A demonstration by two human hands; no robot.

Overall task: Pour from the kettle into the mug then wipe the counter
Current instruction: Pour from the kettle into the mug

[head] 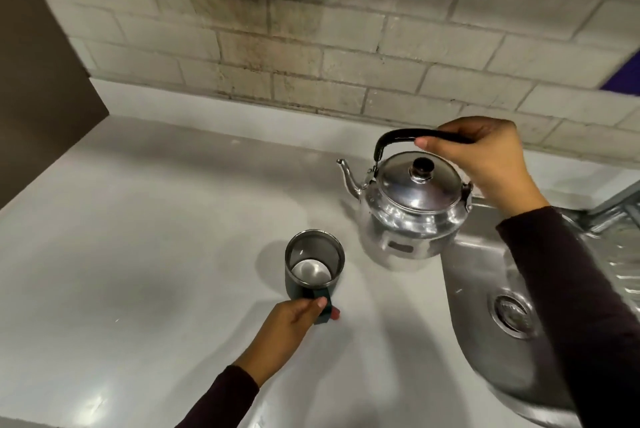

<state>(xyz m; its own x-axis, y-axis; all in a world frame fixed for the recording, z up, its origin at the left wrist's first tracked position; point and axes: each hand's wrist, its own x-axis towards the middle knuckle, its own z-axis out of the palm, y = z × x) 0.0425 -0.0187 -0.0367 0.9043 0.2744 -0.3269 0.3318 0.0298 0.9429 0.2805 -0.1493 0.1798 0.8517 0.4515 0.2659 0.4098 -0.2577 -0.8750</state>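
Counter: a pale grey worktop [145, 254] runs under a wall of whitish brick tiles [398, 57], stained brown behind the kettle's far left.
Kettle: the shiny metal kettle [412, 213] is my landmark; it is upright, its base at or just above the counter, I cannot tell which. Its spout points left and its lid, with a dark knob, is on.
Right hand: my right hand [485, 157] is closed around the kettle's black handle [398, 136], which arches above the lid; thumb on the near side, fingers wrapped over the top.
Mug: the dark mug [313, 263] stands upright near the kettle, in front of it and to its left, apart from it. Its steel inside shows bare at the bottom.
Left hand: my left hand [294, 327] pinches the mug's handle, on the side facing me, between thumb and fingers.
Sink: a steel sink [485, 289] with a round drain lies just beside the kettle, on its right.
Sleeves: both arms wear dark sleeves.
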